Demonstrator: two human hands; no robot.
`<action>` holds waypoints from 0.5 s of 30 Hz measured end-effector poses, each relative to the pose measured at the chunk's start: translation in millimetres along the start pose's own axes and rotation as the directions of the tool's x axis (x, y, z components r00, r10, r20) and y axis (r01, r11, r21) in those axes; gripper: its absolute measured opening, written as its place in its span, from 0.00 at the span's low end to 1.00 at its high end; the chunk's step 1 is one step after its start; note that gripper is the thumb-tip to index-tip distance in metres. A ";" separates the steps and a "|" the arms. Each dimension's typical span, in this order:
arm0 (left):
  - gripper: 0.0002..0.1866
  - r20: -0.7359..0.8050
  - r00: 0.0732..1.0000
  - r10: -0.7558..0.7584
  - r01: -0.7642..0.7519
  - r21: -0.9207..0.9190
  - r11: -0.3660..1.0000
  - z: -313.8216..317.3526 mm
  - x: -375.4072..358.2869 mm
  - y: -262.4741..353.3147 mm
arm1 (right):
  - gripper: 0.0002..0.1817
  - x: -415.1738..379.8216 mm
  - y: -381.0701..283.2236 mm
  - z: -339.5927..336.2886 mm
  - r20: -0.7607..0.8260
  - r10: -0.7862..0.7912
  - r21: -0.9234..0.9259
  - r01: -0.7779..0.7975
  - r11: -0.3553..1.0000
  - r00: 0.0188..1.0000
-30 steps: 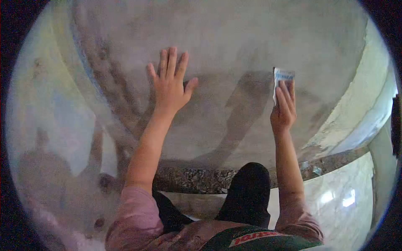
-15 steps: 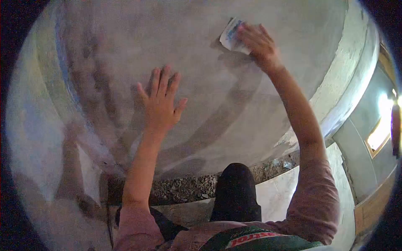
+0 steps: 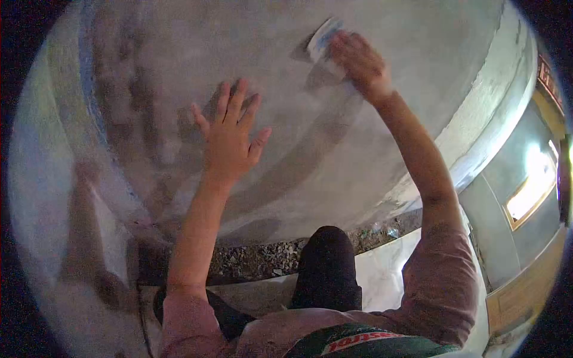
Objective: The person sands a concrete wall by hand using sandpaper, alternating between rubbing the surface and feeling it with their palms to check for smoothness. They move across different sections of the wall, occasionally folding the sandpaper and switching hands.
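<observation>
My left hand (image 3: 231,134) lies with fingers spread against a grey plastered wall (image 3: 286,119), holding nothing. Higher up and to the right, my right hand (image 3: 361,62) is closed on a thin white piece with blue markings (image 3: 323,43). It presses this piece to the wall, and one edge stands slightly off the surface with a shadow beside it. The exact kind of piece cannot be made out, since my fingers cover part of it and are a little blurred.
A strip of gravel and rubble (image 3: 256,261) runs along the wall's foot, with pale floor tiles (image 3: 388,271) on the near side. My dark-clad knee (image 3: 328,265) is close to the wall. A bright window (image 3: 531,191) is at the far right, and a pale raised border (image 3: 471,125) edges the wall.
My right hand has moved slightly left and up with the white piece, which is now tilted more on edge. My left hand remains spread on the wall. The view has shifted slightly.
</observation>
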State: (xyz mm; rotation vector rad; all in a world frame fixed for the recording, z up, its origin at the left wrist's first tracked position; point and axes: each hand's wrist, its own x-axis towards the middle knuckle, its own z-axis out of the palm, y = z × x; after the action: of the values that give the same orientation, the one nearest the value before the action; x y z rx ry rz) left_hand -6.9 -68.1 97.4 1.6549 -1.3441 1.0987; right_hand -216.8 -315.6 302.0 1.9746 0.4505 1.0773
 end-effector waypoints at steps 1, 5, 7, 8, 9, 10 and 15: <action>0.32 -0.002 1.000 -0.005 0.005 -0.003 1.000 -0.6 1.2 0.4 | 0.23 1.6 7.1 -2.7 0.003 -0.005 0.001 0.005 1.000 1.000; 0.32 0.001 1.000 -0.003 0.003 -0.035 0.999 -1.2 -0.4 2.0 | 0.20 6.0 49.1 -19.2 -0.185 0.333 0.040 -0.332 0.943 0.924; 0.32 -0.022 1.000 -0.009 0.008 -0.053 0.999 -2.2 -2.2 8.4 | 0.19 12.2 37.5 -8.1 -0.291 0.122 -0.015 -0.132 0.991 0.949; 0.32 0.004 1.000 -0.015 0.015 -0.039 0.999 -3.9 -0.8 9.2 | 0.19 13.1 28.1 -6.8 -0.297 0.122 -0.015 -0.132 0.991 0.947; 0.32 0.026 0.999 -0.024 0.024 -0.021 0.999 -6.0 1.5 8.5 | 0.20 19.9 8.5 -14.3 -0.093 -0.006 -0.004 0.006 1.000 0.996; 0.32 0.030 0.999 -0.022 0.022 -0.016 1.000 -5.5 2.6 8.4 | 0.22 21.5 -3.1 -19.6 0.117 -0.133 0.037 0.130 0.991 0.984; 0.31 -0.001 1.000 -0.019 0.019 -0.019 1.000 -6.8 2.0 9.3 | 0.27 -1.1 77.2 11.5 -0.171 0.327 0.037 -0.325 0.945 0.930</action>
State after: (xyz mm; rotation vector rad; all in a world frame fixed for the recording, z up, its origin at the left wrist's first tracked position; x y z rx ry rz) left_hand -17.0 -64.4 101.9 1.6498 -1.3322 1.0721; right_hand -213.5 -368.0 359.6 2.0152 0.2197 1.4674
